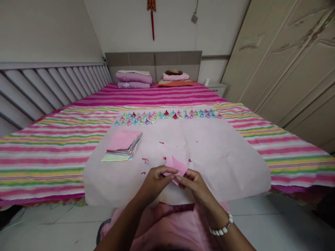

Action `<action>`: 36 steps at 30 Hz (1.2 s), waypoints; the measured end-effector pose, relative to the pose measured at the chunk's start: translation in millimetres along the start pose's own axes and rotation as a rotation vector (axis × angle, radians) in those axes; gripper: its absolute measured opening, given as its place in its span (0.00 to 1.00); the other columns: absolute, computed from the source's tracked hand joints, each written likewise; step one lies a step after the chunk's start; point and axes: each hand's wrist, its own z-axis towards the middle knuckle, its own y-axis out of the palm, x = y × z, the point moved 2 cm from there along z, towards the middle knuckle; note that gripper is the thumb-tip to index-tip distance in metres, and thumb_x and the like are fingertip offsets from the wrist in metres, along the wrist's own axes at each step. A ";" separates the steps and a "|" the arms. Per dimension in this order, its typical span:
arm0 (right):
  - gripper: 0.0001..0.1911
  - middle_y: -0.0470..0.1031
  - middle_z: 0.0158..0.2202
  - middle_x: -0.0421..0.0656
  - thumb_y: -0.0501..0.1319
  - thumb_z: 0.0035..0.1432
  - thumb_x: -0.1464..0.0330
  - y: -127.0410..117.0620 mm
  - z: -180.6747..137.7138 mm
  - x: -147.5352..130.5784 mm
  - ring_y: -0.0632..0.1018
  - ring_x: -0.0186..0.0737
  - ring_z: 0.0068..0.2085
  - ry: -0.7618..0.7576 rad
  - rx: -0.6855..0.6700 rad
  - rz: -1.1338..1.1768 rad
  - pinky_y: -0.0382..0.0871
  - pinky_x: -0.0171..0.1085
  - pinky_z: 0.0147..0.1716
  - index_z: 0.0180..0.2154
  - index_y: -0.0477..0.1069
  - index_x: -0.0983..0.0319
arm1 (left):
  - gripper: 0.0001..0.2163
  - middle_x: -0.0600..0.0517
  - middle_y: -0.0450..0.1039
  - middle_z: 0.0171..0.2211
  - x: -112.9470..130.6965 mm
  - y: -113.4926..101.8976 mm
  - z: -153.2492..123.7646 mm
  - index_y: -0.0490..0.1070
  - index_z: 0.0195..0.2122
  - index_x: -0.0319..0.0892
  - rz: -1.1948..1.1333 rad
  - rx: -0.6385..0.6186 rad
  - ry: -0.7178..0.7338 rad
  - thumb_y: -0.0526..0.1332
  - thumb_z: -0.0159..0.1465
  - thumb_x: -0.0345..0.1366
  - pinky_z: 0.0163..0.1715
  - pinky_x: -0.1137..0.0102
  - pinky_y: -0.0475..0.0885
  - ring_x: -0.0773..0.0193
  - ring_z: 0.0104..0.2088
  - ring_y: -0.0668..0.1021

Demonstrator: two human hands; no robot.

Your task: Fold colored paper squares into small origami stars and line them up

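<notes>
Between my two hands is a pink sheet of folding paper (176, 165), partly folded, with creases showing and one corner pointing away from me. My left hand (158, 177) pinches its left side between thumb and fingers. On the right side, my right hand (193, 182) grips the same paper, thumb on top and fingers underneath. Both thumbs nearly meet at the near corner, which they partly cover. A stack of coloured paper squares (123, 141), pink on top, lies ahead and to the left. Several small folded paper pieces (166, 113) stand in rows farther off.
A large pale sheet (225, 164) covers the near part of the striped bed (264, 130). Small red scraps (145, 160) lie on it. Folded bedding (134, 78) is piled by the headboard (154, 59). A slatted rail (57, 83) runs along the left, a wardrobe (282, 62) along the right.
</notes>
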 end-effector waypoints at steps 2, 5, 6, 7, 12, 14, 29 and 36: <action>0.14 0.69 0.18 0.37 0.70 0.42 0.59 0.6 0.4 -0.5 0.65 0.31 0.21 0.004 0.019 -0.002 0.57 0.32 0.23 0.26 0.75 0.63 | 0.10 0.49 0.79 0.34 -0.9 0.0 -0.1 0.78 0.37 0.42 -0.012 -0.008 -0.006 0.64 0.55 0.36 0.35 0.70 0.71 0.61 0.35 0.78; 0.13 0.69 0.19 0.37 0.69 0.43 0.60 1.8 0.6 -1.0 0.64 0.31 0.21 0.006 0.038 0.009 0.57 0.33 0.23 0.26 0.76 0.63 | 0.10 0.50 0.79 0.34 -2.7 -3.3 0.6 0.78 0.38 0.42 -0.021 0.025 -0.010 0.66 0.54 0.36 0.33 0.71 0.71 0.62 0.33 0.77; 0.12 0.69 0.18 0.37 0.70 0.43 0.60 2.1 0.6 -1.4 0.64 0.31 0.21 0.004 0.046 0.014 0.57 0.33 0.22 0.26 0.76 0.63 | 0.10 0.50 0.79 0.34 -3.2 -4.7 1.1 0.78 0.37 0.42 -0.028 0.038 -0.010 0.66 0.53 0.36 0.33 0.71 0.70 0.62 0.33 0.77; 0.12 0.68 0.18 0.37 0.70 0.42 0.61 2.3 0.7 -2.0 0.64 0.31 0.21 0.000 0.058 0.022 0.57 0.32 0.22 0.26 0.76 0.63 | 0.10 0.50 0.79 0.34 -3.7 -5.9 1.5 0.78 0.36 0.42 -0.035 0.047 -0.008 0.66 0.53 0.36 0.34 0.71 0.70 0.62 0.34 0.77; 0.12 0.68 0.19 0.36 0.72 0.39 0.63 0.9 1.7 -7.3 0.65 0.31 0.22 -0.032 0.133 0.079 0.57 0.32 0.22 0.25 0.74 0.62 | 0.09 0.49 0.78 0.35 -6.6 -6.6 2.0 0.78 0.36 0.42 -0.036 0.040 -0.005 0.66 0.54 0.35 0.34 0.71 0.70 0.62 0.35 0.77; 0.12 0.67 0.18 0.36 0.71 0.41 0.62 -0.9 2.3 -8.6 0.64 0.30 0.21 -0.032 0.158 0.063 0.57 0.31 0.22 0.23 0.72 0.62 | 0.10 0.49 0.78 0.36 -8.0 -5.4 1.8 0.77 0.38 0.42 -0.033 0.022 0.002 0.65 0.54 0.35 0.35 0.71 0.69 0.62 0.35 0.76; 0.27 0.74 0.27 0.37 0.72 0.39 0.67 -0.5 2.4 -11.5 0.69 0.31 0.23 -0.098 0.142 0.112 0.63 0.32 0.24 0.45 0.70 0.59 | 0.12 0.48 0.75 0.41 0.5 -3.3 1.4 0.76 0.42 0.43 0.088 -0.044 0.092 0.64 0.56 0.34 0.44 0.68 0.68 0.59 0.44 0.75; 0.16 0.68 0.21 0.36 0.69 0.44 0.66 -2.7 -0.8 -14.9 0.64 0.31 0.21 -0.168 0.145 -0.181 0.59 0.33 0.21 0.39 0.76 0.60 | 0.10 0.48 0.76 0.39 3.7 -4.7 0.5 0.77 0.38 0.42 0.159 0.017 0.079 0.65 0.55 0.37 0.42 0.68 0.69 0.59 0.43 0.76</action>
